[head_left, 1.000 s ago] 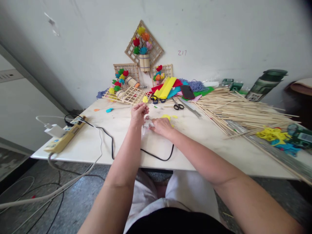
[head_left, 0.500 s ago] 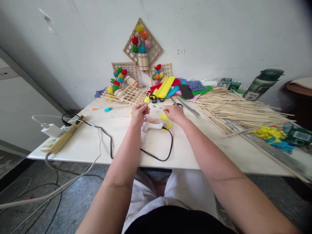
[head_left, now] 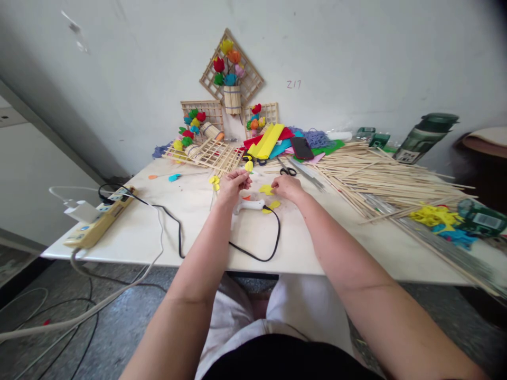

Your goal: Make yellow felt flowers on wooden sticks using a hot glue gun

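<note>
My left hand [head_left: 236, 184] is closed in a pinch, with a small yellow petal flower [head_left: 249, 166] standing up from its fingertips; the flower's stem is mostly hidden by the fingers. To the right, my right hand [head_left: 288, 188] has its fingers pressed together at the edge of some yellow petals [head_left: 266, 189] on the table, seemingly gripping one. Below and between the hands lies a white glue gun [head_left: 252, 205], its nozzle end partly covered by my left wrist. More yellow petals [head_left: 273, 206] lie beside its handle, and another yellow flower [head_left: 214, 182] rests left of my left hand.
Black scissors [head_left: 288, 171] and a phone [head_left: 301, 148] lie behind my right hand. Many thin wooden sticks [head_left: 392, 177] cover the right side, near a dark bottle [head_left: 428, 137]. A power strip [head_left: 101, 219] with cables sits at left. Stick lattices with flowers [head_left: 232, 74] stand at the wall.
My left hand has shifted slightly right and down with the yellow flower, uncovering the other yellow flower on the left. My right hand has lowered slightly onto the yellow petals.
</note>
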